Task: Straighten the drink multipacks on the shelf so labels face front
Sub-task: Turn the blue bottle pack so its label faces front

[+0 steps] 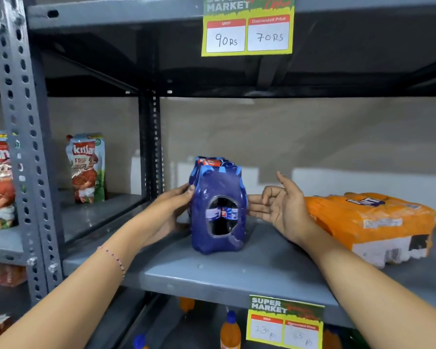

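Gripping blue multipack (218, 205) left side with left hand (170, 210); right hand (280, 205) flat, straight fingers touching right side; pack upright on shelf (237, 270).

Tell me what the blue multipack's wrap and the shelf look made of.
The blue multipack: thin glossy plastic shrink film, judging by wrinkles, glints and the oval opening showing bottles. The shelf: likely painted metal, matte grey, with perforated bolted uprights.

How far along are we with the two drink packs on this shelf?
Done: the blue pack stands upright on the shelf. In hand: the left hand grips its left side, the right hand lies open against its right side; the wrap's hole faces front. Still to do: the orange pack lies flat and skewed, untouched.
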Motion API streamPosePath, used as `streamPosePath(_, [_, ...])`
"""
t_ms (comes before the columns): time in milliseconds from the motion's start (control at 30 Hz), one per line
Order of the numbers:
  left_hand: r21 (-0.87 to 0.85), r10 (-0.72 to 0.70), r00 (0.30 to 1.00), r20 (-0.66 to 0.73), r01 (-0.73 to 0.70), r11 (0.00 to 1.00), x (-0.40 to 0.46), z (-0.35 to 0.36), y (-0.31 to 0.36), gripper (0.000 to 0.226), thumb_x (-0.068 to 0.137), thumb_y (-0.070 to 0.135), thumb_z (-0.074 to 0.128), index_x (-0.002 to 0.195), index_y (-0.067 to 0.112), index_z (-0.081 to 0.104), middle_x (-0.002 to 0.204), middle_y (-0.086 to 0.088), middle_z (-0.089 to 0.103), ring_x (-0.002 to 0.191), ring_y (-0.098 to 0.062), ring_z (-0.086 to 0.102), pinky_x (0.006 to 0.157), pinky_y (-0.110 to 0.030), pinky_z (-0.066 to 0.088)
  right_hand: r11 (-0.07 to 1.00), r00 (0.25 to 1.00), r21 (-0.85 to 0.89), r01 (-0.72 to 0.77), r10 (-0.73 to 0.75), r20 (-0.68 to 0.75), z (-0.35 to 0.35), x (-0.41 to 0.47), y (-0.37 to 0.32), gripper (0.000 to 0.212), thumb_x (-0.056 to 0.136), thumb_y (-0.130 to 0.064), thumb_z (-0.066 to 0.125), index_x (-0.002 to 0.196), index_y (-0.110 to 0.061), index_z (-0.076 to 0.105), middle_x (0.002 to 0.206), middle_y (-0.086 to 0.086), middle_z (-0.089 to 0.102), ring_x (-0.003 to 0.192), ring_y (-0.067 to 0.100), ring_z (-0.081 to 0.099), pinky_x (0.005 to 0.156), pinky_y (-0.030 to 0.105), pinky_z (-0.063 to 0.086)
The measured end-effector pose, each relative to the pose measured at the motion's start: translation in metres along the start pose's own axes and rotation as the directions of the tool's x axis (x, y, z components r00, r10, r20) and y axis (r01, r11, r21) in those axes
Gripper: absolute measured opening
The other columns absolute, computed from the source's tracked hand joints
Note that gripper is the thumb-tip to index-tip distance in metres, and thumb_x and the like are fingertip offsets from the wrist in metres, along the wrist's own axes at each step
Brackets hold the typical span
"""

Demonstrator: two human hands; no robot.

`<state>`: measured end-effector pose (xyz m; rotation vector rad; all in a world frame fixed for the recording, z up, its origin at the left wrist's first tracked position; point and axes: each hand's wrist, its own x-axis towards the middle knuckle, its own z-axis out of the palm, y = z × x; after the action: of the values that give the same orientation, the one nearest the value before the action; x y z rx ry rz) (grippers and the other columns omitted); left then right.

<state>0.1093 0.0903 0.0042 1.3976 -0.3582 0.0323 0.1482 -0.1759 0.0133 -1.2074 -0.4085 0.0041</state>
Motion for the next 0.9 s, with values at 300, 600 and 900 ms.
streamPosePath(300, [0.302, 0.224, 0.952, -0.21, -0.155, 0.941, -0.001, -0.048, 0.021, 0.061, 0.063, 0.008, 0.094, 0.119, 0.013, 0.069, 0.128, -0.015, 0.073, 0.08, -0.003, 0.078, 0.072, -0.024, 0.064, 0.951, 0.955, -0.298, 0.085, -0.163, -0.248, 0.005, 0.008, 0.006, 0.02, 0.099, -0.029, 0.051, 0.094, -0.015, 0.063, 0.109, 0.006, 0.066, 0.095, 0.017, 0.062, 0.072, 0.031, 0.048])
streamPosePath(600, [0.498, 0.223, 0.969, -0.102, -0.144, 0.855, -0.014, -0.015, 0.017, 0.096, 0.034, 0.042, 0.099, 0.12, 0.033, 0.059, 0.122, 0.009, 0.069, 0.104, -0.012, 0.072, 0.08, -0.028, 0.06, 0.922, 0.94, -0.387, 0.021, -0.15, -0.307, 0.003, 0.013, 0.016, 0.003, 0.096, -0.024, 0.058, 0.094, -0.024, 0.057, 0.103, -0.004, 0.06, 0.113, 0.022, 0.057, 0.09, 0.039, 0.048])
streamPosePath(900, [0.427, 0.179, 0.884, -0.433, 0.026, 0.904, 0.011, -0.063, 0.006, 0.018, 0.097, -0.006, 0.054, 0.09, 0.0, 0.07, 0.083, -0.015, 0.072, 0.062, -0.02, 0.07, 0.062, -0.033, 0.06, 0.912, 0.973, -0.409, -0.013, -0.083, -0.216, 0.013, 0.016, 0.012, 0.018, 0.096, -0.034, 0.059, 0.098, -0.016, 0.06, 0.103, -0.006, 0.068, 0.106, 0.018, 0.06, 0.092, 0.04, 0.046])
